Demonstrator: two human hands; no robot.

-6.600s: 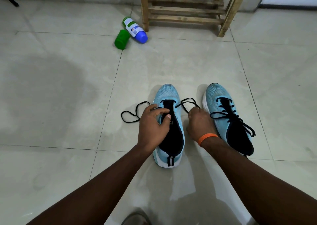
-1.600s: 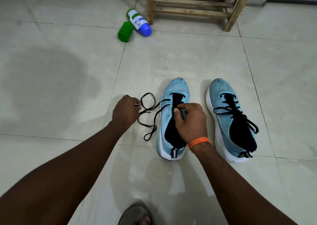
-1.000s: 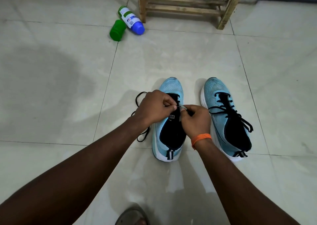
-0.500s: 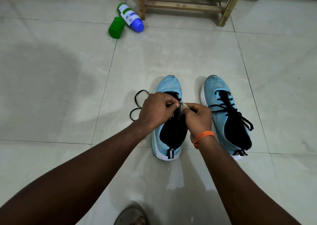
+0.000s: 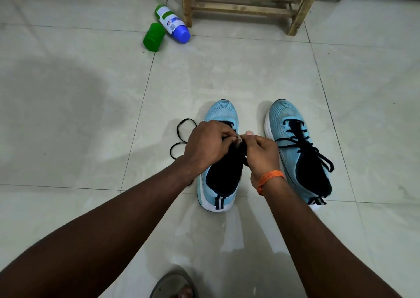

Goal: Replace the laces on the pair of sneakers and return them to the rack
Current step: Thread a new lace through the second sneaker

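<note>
Unlaced sneaker [image 5: 221, 112] stands on the floor [image 5: 227, 75], just left of the laced sneaker [image 5: 284, 116], toes toward the rack [image 5: 243, 7]. Left grip [image 5: 205, 143] and right grip [image 5: 261, 154] meet over its tongue, both pinched on the black lace [image 5: 181, 136]; the slack loops on the tile.

Your left knit sneaker [image 5: 221, 113] and right knit sneaker [image 5: 285, 116] are light blue, with black linings and white soles. The loose cord lace [image 5: 177, 130] is black, your thread wristband [image 5: 270, 178] orange. The plastic bottle [image 5: 171, 22] is green with a blue end; the wooden rack [image 5: 241, 9] tan.
</note>
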